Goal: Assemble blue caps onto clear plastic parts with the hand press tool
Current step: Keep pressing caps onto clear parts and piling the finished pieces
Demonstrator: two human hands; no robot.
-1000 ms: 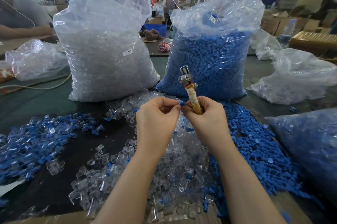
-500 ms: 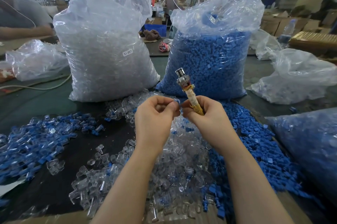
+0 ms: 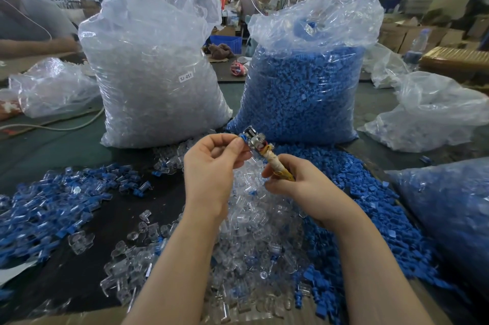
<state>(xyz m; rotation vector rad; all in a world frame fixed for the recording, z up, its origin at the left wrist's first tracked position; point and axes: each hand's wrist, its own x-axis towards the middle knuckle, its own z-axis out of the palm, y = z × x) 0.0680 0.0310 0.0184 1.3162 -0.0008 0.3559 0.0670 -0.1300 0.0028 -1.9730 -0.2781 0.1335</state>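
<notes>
Two tall sacks stand at the back of the table point(image 3: 66, 144): the sack of clear plastic parts point(image 3: 156, 70) to the left, with a small white label, and the sack of blue caps point(image 3: 304, 86) to the right. In front of them lie three loose heaps: finished pieces point(image 3: 58, 200), clear with blue ends, well to the left; a pile of loose clear parts point(image 3: 251, 234) between the forearms; and a spill of loose blue caps point(image 3: 370, 205) running down the right.

Above the clear pile the right hand point(image 3: 299, 187) grips the hand press tool point(image 3: 260, 151) by its tape-wrapped handle, fingers curled tight round it, metal head tilted up and to the left. The left hand point(image 3: 211, 163) meets that head: thumb and forefinger pinch a small part point(image 3: 242, 138) with a touch of blue at the tool's tip, the other fingers loosely curled. Whether the cap is already seated on a clear piece is too small to tell.

The step in hand looks like loading the part into the head. To do it well, I would keep the tool steady in the right fist, line the part square with the opening, and push it fully home with the fingertips before squeezing; a crooked start would likely jam or skew the cap. Fingertips should be off the head before pressure comes on.
</notes>
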